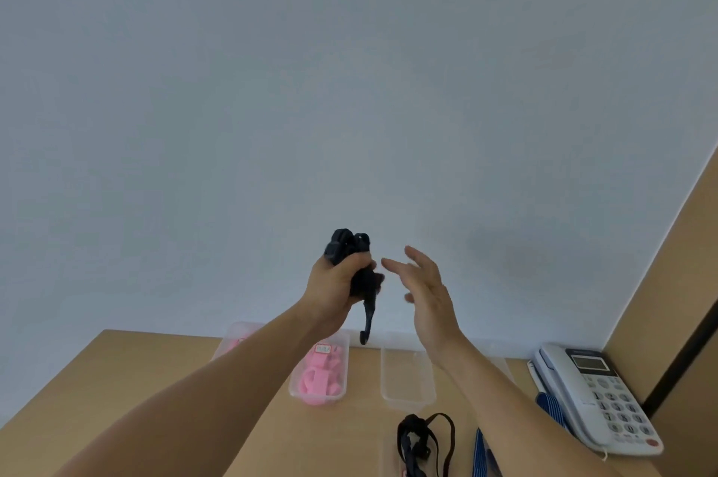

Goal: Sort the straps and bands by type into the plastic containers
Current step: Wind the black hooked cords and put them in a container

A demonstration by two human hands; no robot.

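1. Lowest in the frame: a black strap (425,441) looped over a clear container (390,455) at the bottom edge, with a blue striped band (480,453) just to its right on the tabletop (116,379).
2. Further up: an empty clear tray (407,379) at centre, a tray of pink bands (319,375) to its left, another pink-filled tray (237,340) partly hidden by the forearm, a telephone (594,395) at lower right.
3. Raised above all these: left hand (336,282), fingers closed tight on a bunched black strap bundle (351,255), one tail dangling down.
4. Right hand (421,282) just beside it, fingers spread, holding nothing.
5. Risk, as a judgement: dangling tail likely to snag a tray rim or drop among the pink bands; loose bunch could unravel on release.
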